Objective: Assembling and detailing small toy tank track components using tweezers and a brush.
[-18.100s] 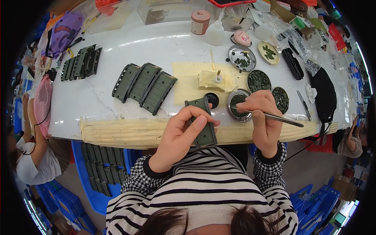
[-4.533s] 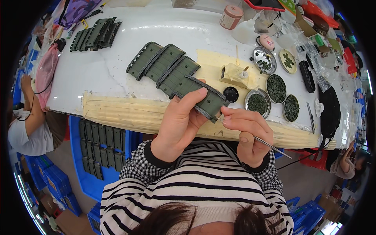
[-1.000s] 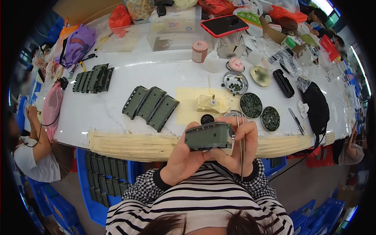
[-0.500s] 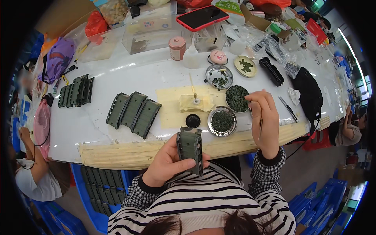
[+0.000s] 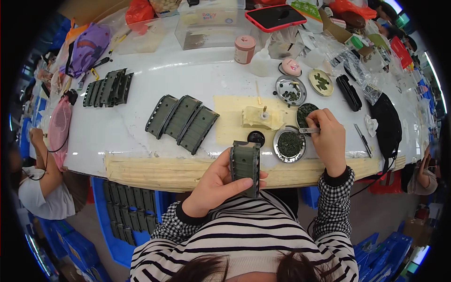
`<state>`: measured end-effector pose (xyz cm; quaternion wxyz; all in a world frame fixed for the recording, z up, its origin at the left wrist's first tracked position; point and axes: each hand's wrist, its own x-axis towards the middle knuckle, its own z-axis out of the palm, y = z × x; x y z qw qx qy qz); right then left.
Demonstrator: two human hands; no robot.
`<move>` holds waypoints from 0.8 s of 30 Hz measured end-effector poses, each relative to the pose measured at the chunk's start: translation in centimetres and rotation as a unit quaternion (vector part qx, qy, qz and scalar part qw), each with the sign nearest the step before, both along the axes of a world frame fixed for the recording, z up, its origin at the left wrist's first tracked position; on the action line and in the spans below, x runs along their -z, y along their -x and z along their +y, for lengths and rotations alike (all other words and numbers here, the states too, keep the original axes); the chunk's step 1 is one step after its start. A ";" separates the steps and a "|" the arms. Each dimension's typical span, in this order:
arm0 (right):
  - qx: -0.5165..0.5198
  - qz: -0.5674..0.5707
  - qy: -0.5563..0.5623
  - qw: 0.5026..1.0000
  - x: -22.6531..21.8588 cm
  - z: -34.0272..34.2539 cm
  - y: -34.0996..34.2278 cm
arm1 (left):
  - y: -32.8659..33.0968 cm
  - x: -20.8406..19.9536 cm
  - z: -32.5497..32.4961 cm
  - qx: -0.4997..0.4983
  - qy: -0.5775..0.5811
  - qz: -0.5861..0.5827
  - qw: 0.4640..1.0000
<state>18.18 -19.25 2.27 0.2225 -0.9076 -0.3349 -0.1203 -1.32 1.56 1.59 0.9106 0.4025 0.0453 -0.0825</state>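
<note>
In my left hand, thumb across its lower end, is a curved dark green part with toothed edges, held upright before my chest. My right hand pinches metal tweezers, whose flat silver end juts out to the left; their tips are hidden. Its fingers hover over a round tin of dark green chips, covering part of it. Just below is another round tin of finer green bits. A small black cup stands behind the held part.
Three similar green parts lie left of a taped block with a peg; more lie further left. A blue crate of such parts sits below. A craft knife and black case lie right.
My right hand has come down to the chip tin, and the tweezers now lie nearly level. The whole view has shifted. My left hand keeps its hold on the green part.
</note>
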 end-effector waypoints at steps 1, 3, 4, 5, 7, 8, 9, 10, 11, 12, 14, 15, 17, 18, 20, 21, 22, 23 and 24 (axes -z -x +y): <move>0.000 -0.004 0.003 1.000 0.1 0.0 0.0 | 0.0 0.0 -0.1 -0.020 -0.007 0.001 1.000; 0.006 0.001 -0.011 1.000 0.0 -0.1 0.0 | -0.1 0.0 -0.2 -0.058 -0.018 0.000 0.998; 0.012 0.009 -0.017 1.000 0.0 -0.2 -0.1 | 0.0 -0.2 -0.1 -0.063 -0.024 -0.001 0.998; 0.022 0.017 -0.020 0.999 0.0 -0.4 0.0 | 0.0 -0.1 0.0 -0.067 -0.030 -0.003 0.997; 0.011 0.004 -0.053 0.999 -0.2 -0.2 0.2 | 0.1 0.3 0.1 -0.073 -0.043 -0.007 0.996; 0.005 -0.001 -0.066 0.998 -0.4 -0.2 0.1 | 0.1 0.4 0.3 -0.063 -0.048 -0.014 0.997; -0.001 -0.006 -0.079 0.997 -0.6 -0.2 0.1 | 0.3 0.6 0.6 -0.054 -0.054 -0.021 0.997; 0.010 0.020 -0.097 0.995 -0.9 -0.2 0.5 | 0.3 0.6 0.7 -0.043 -0.059 -0.029 0.997; 0.021 0.045 -0.114 0.992 -1.5 -0.1 1.1 | 0.2 0.4 0.6 -0.060 -0.053 -0.021 0.997; 0.032 0.072 -0.130 0.988 -2.1 0.0 1.8 | 0.1 -0.2 0.4 -0.076 -0.047 -0.012 0.996; -0.023 0.131 -0.190 0.973 -3.1 0.7 3.7 | -0.2 -1.1 -0.2 -0.115 -0.042 -0.032 0.992; -0.053 0.162 -0.221 0.960 -3.3 1.2 4.6 | -0.3 -1.1 -0.3 -0.123 -0.051 -0.046 0.990; -0.141 0.145 -0.240 0.950 -3.5 2.5 5.9 | -0.4 -1.1 -0.5 -0.132 -0.074 -0.067 0.986; -0.182 0.135 -0.253 0.941 -3.1 2.9 6.1 | -0.5 -1.1 -0.6 -0.132 -0.087 -0.075 0.985; -0.192 0.147 -0.249 0.938 -3.4 3.8 6.9 | -0.6 -0.5 -0.7 -0.115 -0.123 -0.079 0.983; -0.198 0.153 -0.248 0.936 -3.5 4.2 7.3 | -0.7 -0.3 -0.7 -0.122 -0.126 -0.071 0.982; -0.196 0.165 -0.258 0.931 -3.6 4.7 7.6 | -0.9 -0.1 -0.8 -0.128 -0.128 -0.064 0.981; -0.191 0.190 -0.265 0.926 -3.5 4.9 7.8 | -1.0 -0.1 -0.9 -0.133 -0.130 -0.057 0.981; -0.185 0.215 -0.271 0.920 -3.4 5.1 8.1 | -1.2 -0.2 -1.2 -0.154 -0.126 -0.059 0.978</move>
